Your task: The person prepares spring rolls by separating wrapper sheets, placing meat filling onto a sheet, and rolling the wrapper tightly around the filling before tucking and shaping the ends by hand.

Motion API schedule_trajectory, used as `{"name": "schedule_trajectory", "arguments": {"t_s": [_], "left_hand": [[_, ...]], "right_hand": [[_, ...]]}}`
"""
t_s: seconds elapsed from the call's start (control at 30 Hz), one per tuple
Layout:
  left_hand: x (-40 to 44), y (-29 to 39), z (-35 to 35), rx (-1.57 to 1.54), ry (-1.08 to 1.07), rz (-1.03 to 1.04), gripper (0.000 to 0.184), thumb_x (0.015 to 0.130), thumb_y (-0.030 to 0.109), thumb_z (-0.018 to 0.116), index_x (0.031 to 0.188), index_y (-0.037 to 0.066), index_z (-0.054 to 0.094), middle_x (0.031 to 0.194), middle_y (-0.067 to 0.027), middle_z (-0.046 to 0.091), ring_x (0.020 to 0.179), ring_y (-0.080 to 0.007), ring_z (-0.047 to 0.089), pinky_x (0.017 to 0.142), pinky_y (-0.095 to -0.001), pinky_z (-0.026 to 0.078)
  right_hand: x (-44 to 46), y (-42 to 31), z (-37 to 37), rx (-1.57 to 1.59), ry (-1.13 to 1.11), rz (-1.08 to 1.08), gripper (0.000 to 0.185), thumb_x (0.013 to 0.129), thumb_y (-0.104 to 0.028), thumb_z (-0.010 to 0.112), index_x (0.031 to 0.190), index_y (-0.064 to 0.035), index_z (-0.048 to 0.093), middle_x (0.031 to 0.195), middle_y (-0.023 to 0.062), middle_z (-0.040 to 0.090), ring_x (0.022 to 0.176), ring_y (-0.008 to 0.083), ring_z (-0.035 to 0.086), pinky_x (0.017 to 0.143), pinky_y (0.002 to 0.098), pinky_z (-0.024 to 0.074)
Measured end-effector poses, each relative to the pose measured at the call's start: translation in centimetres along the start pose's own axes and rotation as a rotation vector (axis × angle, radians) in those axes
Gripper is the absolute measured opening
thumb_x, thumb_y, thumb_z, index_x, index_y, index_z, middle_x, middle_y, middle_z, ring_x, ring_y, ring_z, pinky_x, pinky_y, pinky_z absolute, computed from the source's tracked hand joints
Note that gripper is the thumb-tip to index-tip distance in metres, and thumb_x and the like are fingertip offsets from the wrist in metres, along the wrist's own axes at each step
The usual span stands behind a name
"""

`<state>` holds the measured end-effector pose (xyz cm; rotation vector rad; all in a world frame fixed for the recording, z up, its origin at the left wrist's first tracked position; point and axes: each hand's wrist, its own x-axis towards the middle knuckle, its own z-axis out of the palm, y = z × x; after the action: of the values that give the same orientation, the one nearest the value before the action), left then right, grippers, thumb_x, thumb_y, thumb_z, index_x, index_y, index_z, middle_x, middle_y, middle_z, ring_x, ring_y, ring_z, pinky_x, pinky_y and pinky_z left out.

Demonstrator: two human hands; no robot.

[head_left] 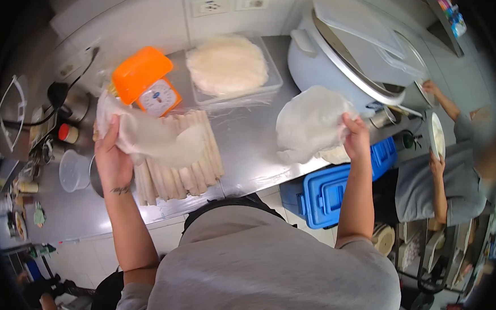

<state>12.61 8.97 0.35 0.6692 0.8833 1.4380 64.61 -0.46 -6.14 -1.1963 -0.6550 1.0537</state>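
My left hand point(113, 155) is closed on a limp, pale wrapper sheet point(152, 135), which droops to the right over a row of pale rolls point(178, 179). The rolls lie side by side on the steel counter near its front edge. On the other side, my right hand point(358, 139) pinches the edge of a round, thin, whitish wrapper sheet point(311, 123) held above the counter. Beneath that sheet, part of another pale piece point(335, 155) shows at the counter edge.
An orange dial scale point(158, 95) stands behind the rolls. A clear tray point(272, 80) holds a pale, stringy mass. A large white pot point(316, 62) is at back right, a blue bin point(325, 194) below. A co-worker point(439, 184) holds a plate at right.
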Motion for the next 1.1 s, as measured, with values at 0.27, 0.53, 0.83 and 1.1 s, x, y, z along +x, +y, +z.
{"name": "schedule_trajectory", "arguments": {"t_s": [0.27, 0.53, 0.83, 1.1], "left_hand": [[-2.3, -6.0, 6.1, 0.100, -0.283, -0.216, 0.035, 0.093, 0.010, 0.059, 0.125, -0.002, 0.054, 0.119, -0.0081, 0.062, 0.109, -0.0166, 0.060, 0.094, -0.0305, 0.047], [-1.7, -9.9, 9.7, -0.083, -0.581, -0.664, 0.037, 0.093, 0.020, 0.059, 0.124, 0.000, 0.056, 0.114, -0.0074, 0.065, 0.102, -0.0169, 0.064, 0.090, -0.0321, 0.050], [1.8, -9.8, 11.1, 0.397, -0.826, -0.398, 0.044, 0.081, 0.000, 0.065, 0.124, 0.001, 0.057, 0.116, -0.0049, 0.061, 0.104, -0.0146, 0.060, 0.086, -0.0296, 0.049], [-4.3, -13.7, 9.8, 1.116, -1.069, 0.015, 0.044, 0.079, 0.003, 0.066, 0.122, 0.005, 0.060, 0.098, -0.0105, 0.059, 0.092, -0.0234, 0.059, 0.084, -0.0349, 0.048]], "right_hand": [[0.3, 10.3, -9.5, -1.406, 0.717, -0.381, 0.059, 0.074, -0.017, 0.074, 0.127, -0.0020, 0.052, 0.118, 0.0192, 0.059, 0.112, 0.0359, 0.054, 0.098, 0.0427, 0.0412], [-0.5, 7.3, 3.2, -0.259, 0.158, -0.157, 0.056, 0.080, -0.021, 0.073, 0.130, -0.0055, 0.053, 0.124, 0.0129, 0.058, 0.122, 0.0259, 0.048, 0.103, 0.0380, 0.0378], [3.4, 5.0, 10.7, -0.194, -0.589, 0.128, 0.025, 0.081, -0.002, 0.070, 0.106, -0.0039, 0.066, 0.110, 0.0069, 0.065, 0.110, 0.0182, 0.057, 0.092, 0.0270, 0.0450], [1.6, 6.4, 5.5, -0.604, -0.489, -0.183, 0.018, 0.077, 0.008, 0.062, 0.083, -0.0053, 0.072, 0.100, 0.0098, 0.068, 0.100, 0.0252, 0.060, 0.090, 0.0334, 0.0471]]}}
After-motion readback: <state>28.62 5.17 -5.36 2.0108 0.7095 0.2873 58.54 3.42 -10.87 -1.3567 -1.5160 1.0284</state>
